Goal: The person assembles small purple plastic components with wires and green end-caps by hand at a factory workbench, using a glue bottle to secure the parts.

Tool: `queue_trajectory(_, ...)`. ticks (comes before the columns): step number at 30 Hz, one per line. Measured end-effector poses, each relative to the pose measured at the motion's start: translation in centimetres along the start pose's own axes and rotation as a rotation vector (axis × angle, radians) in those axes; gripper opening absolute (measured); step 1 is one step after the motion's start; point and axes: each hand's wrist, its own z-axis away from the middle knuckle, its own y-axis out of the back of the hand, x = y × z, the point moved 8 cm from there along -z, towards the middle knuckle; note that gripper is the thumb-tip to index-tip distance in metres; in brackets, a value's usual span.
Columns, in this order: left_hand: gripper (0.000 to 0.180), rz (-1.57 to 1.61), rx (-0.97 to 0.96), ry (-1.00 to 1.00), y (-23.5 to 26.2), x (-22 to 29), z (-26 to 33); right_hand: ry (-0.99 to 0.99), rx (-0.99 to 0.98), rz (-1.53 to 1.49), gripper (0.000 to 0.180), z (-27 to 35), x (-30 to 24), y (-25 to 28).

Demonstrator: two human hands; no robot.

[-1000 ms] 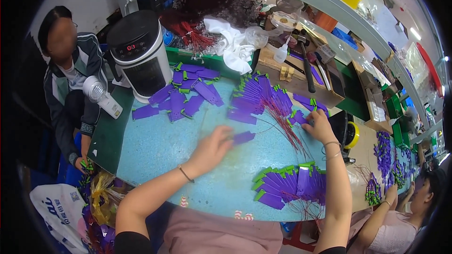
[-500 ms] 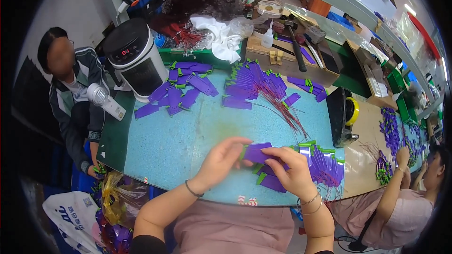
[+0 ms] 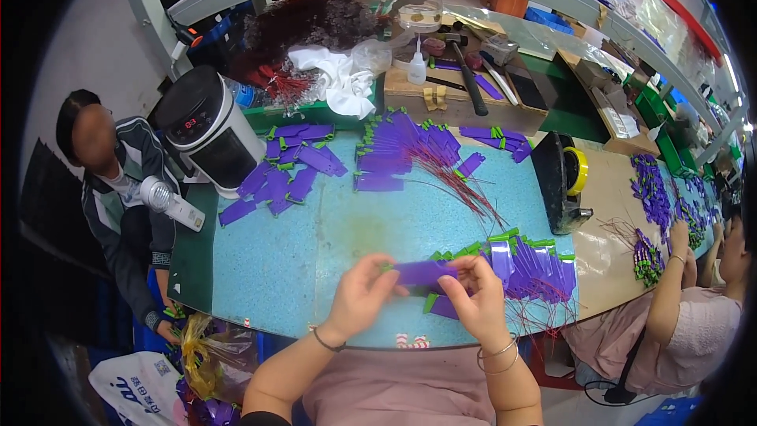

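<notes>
A flat purple piece (image 3: 424, 273) is stretched level between my two hands, low over the blue mat. My left hand (image 3: 363, 292) pinches its left end. At its right end my right hand (image 3: 475, 292) has thumb and fingers closed on it. Close by my right hand lies a fanned pile of purple pieces (image 3: 544, 274) with green ends and thin red wires. One more purple piece (image 3: 443, 307) with a green end lies partly under the right hand. My fingers cover both ends of the held piece.
Farther back lie a loose heap of purple pieces (image 3: 276, 183) and a wired fan of them (image 3: 386, 154). A white-and-black appliance (image 3: 209, 130) stands at left. A black tape dispenser (image 3: 556, 185) borders the mat's right. One co-worker (image 3: 118, 181) sits left, another (image 3: 694, 323) right.
The held piece has turned more level, and my left fingers have closed on its left end. The whole view has shifted slightly.
</notes>
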Motion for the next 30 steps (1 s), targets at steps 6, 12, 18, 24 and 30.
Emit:
queue_trajectory(6, 0.013, -0.507, -0.077, -0.4, -2.7, 4.9, 0.0, 0.391, -0.05, 0.242, 0.013, 0.8, -3.3, -0.9)
queue_trajectory(12, 0.01, -0.69, -0.154, -0.472, -4.1, 4.7, 1.1, 0.57, -0.163, 0.466, 0.006, 1.4, -4.7, -1.9)
queue_trajectory(18, 0.014, -0.656, -0.107, -0.49, -3.3, 5.0, 1.4, 0.41, -0.276, 0.415, 0.011, 1.8, -3.8, -2.0)
queue_trajectory(24, 0.023, -0.015, 0.024, -0.254, -3.6, 1.1, 1.4, 0.208, -0.12, 0.214, 0.016, 2.8, -2.0, -2.0)
queue_trajectory(30, 0.02, -0.552, -0.177, -0.016, -2.9, -1.0, 2.0, -0.069, -0.256, 0.317, 0.023, 2.7, -1.2, -0.7)
